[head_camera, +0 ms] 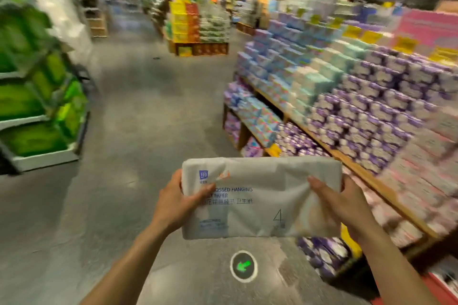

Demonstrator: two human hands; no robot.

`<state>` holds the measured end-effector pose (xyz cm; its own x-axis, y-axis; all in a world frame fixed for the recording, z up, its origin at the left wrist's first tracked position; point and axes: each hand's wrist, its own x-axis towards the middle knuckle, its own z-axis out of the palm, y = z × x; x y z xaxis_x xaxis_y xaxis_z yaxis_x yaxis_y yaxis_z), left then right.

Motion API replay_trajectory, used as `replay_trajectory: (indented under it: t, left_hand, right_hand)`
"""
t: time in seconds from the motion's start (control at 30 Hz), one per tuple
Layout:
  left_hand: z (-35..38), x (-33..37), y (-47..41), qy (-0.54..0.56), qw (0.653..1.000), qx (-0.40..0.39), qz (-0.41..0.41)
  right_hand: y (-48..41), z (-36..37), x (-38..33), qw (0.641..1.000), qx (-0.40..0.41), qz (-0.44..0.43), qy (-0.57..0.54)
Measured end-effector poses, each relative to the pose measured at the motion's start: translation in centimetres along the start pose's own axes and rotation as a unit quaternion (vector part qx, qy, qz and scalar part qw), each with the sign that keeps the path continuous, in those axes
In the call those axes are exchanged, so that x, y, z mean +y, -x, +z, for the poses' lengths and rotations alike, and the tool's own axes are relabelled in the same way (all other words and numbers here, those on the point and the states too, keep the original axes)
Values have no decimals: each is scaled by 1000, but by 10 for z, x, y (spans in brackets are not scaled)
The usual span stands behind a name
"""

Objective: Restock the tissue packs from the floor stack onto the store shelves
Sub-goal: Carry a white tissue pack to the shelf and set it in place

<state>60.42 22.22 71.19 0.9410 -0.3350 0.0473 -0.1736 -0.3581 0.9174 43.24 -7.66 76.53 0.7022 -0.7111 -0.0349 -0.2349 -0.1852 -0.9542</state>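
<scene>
"HANGING", "PAPER" and "4" on the tissue pack [260, 181]

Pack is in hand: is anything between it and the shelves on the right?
Nothing visible. The left hand and right hand grip the tissue pack close beside the shelves, no obstacle between. The tiers in view look full, though blurred.

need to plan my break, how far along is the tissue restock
Done: the shelves on the right look densely stocked, though blur hides any gaps. In hand: one pack, gripped at its ends by left hand and right hand, not yet shelved. Left: placing it; the floor stack is out of view, so the remainder is unknown.
</scene>
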Motion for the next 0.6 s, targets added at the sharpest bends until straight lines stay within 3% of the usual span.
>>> replay_trajectory:
  t: [0.37,0.6]
  left_hand:
    - [-325,-111,-77,-77,969,218,-86]
    - [-462,-176,-128,-64,939,313,-129]
  right_hand:
    - [-63,401,-126,975,-202,-85,-36]
    - [-96,609,-187,940,-317,-120,-20]
